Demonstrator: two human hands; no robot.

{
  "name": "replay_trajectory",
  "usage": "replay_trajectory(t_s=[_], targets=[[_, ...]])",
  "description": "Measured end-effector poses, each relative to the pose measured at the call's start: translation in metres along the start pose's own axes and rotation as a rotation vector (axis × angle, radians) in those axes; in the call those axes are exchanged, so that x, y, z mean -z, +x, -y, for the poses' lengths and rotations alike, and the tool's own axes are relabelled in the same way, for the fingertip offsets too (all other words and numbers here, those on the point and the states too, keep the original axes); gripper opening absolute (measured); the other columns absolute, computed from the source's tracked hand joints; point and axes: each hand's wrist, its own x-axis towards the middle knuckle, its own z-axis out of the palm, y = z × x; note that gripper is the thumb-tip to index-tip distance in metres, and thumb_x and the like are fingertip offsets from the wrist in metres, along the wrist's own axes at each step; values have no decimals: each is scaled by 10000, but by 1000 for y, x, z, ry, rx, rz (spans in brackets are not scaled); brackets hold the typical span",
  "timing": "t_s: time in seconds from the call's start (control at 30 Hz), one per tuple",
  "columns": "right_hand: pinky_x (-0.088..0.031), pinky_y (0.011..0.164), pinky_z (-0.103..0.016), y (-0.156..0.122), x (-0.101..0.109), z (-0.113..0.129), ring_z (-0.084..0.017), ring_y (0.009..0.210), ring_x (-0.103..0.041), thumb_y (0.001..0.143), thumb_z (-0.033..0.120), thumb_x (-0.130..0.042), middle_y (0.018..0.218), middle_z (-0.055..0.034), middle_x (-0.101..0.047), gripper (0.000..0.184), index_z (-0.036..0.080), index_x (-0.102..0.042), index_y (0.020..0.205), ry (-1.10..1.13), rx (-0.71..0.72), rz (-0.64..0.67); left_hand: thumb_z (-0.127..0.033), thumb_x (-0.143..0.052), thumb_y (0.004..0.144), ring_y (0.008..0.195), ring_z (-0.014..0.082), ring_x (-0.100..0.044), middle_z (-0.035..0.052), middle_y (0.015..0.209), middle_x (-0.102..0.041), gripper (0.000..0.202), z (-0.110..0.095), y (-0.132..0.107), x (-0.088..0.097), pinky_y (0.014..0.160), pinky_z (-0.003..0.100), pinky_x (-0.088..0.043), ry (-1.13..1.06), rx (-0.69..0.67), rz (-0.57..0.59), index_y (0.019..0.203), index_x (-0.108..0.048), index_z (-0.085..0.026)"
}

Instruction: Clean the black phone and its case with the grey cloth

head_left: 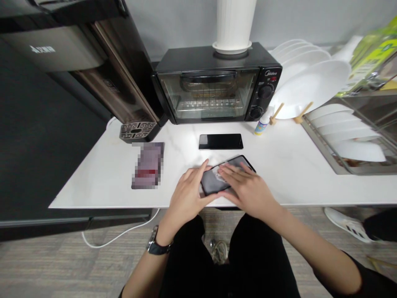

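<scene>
A black smartphone [228, 176] lies askew on the white marble bench [288, 165], close to the bench's front edge and directly in front of the person. The left hand [187, 196], with a dark-strapped wristwatch [158, 247] on its wrist, is curled around the phone's left end, gripping it between the thumb along the upper edge and the fingers tucked out of sight at the lower edge. The right hand [248, 190] is open, palm down, with its fingers [226, 171] extended across the screen; it presses on the phone rather than closing around it. A second black smartphone [221, 141] lies flat and screen up just behind them, well short of the toaster oven [214, 82] (a black Midea with two dials and a wire rack inside). To the left, a flat rectangular item [148, 165] lies on the bench, pixelated beyond recognition, and the slotted drip tray [136, 130] of a dark water dispenser [93, 62] sits beyond it. A small bottle [263, 123] stands beside the oven, next to white plates [310, 87] propped upright on wooden pegs. More white plates [344, 130] stand in a metal dish rack [322, 138] at the right. A white cable [118, 236] trails across the floor below the bench.
</scene>
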Motion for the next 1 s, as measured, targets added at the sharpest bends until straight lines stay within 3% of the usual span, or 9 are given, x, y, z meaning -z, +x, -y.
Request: replay_trajectory(t_s=[0.07, 0.17, 0.33, 0.47, 0.57, 0.7, 0.83, 0.9, 1.0], targets=[[-495, 1188, -642, -5, 1, -8, -364, 1398, -639, 1081, 508, -512, 1469, -175, -679, 539, 142, -646, 1454, -76, -131, -65, -454, -863, 853, 1382, 337, -565, 68, 1537, -615, 1085, -2, 0, -1, 1170, 544, -461, 3, 19, -8, 1699, -187, -387], [-483, 1189, -658, -3, -11, 5, -445, 1425, -594, 1025, 644, -536, 1502, -288, -614, 775, 14, -606, 1471, -115, -232, -126, -419, -880, 836, 1351, 335, -579, 58, 1520, -636, 1069, -3, 2, -1, 1159, 544, -465, -9, 22, -6, 1688, -235, -378], [-434, 1268, -561, 10, -31, 54, -376, 1485, -551, 908, 857, -517, 1564, -253, -570, 1019, 20, -594, 1482, 51, -76, -65, -272, -825, 851, 1296, 320, -603, 59, 1475, -671, 940, -2, 4, 0, 1135, 513, -491, -26, 21, -19, 1657, -345, -332], [-431, 1248, -627, -5, -12, 29, -339, 1474, -570, 1004, 760, -455, 1531, -158, -632, 789, 147, -625, 1470, 25, -102, -35, -362, -876, 829, 1308, 331, -597, 65, 1485, -663, 985, -3, 3, -1, 1136, 526, -484, -1, 28, -15, 1656, -340, -331], [-457, 1209, -653, -18, -1, 1, -373, 1443, -596, 1075, 625, -433, 1520, -194, -634, 669, 125, -615, 1480, -112, -246, -109, -422, -904, 810, 1308, 337, -594, 71, 1500, -653, 1011, -4, 4, -1, 1128, 531, -479, 19, 6, -15, 1649, -347, -336], [-456, 1208, -660, -4, -20, 28, -461, 1465, -547, 971, 756, -535, 1544, -316, -560, 904, 9, -595, 1477, -123, -326, -180, -398, -873, 842, 1289, 329, -600, 73, 1495, -658, 947, 0, 5, -1, 1124, 520, -480, 15, -27, -14, 1641, -370, -322], [-439, 1261, -556, 12, -38, 75, -382, 1471, -565, 952, 811, -512, 1538, -272, -589, 970, -18, -612, 1446, 59, -182, -131, -197, -797, 854, 1260, 299, -614, 62, 1450, -691, 846, 3, 3, 0, 1108, 475, -502, 9, -30, -12, 1610, -428, -284], [-443, 1263, -520, 6, -30, 69, -316, 1453, -594, 1002, 756, -487, 1527, -194, -629, 841, 51, -641, 1432, 113, -122, -91, -200, -817, 843, 1279, 288, -613, 53, 1453, -690, 877, 2, 1, 0, 1121, 464, -498, 8, -12, -21, 1617, -414, -291], [-413, 1267, -578, -14, -9, 32, -287, 1443, -606, 1095, 553, -474, 1505, -109, -663, 551, 165, -649, 1444, 23, -168, -75, -343, -892, 824, 1329, 295, -597, 48, 1485, -671, 965, -1, 2, 0, 1161, 489, -468, 9, 6, -21, 1636, -372, -317]])
